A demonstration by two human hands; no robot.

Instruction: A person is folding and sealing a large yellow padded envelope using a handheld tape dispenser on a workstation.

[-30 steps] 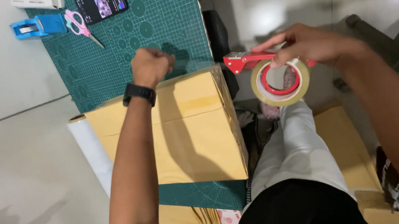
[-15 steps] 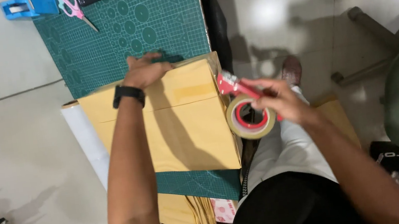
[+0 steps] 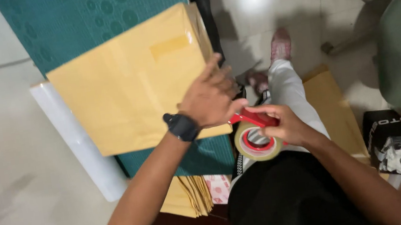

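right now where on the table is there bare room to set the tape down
Bare green mat shows beyond the yellow package. The near right corner is crowded: left hand on the package, right hand holding the tape dispenser.

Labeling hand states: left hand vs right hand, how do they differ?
The left hand lies open, fingers spread on the brown paper package; the right hand is curled around a red tape dispenser. The left wears a black watch; the right wrist is bare. The left is over the table, the right off its edge. Both are bare.
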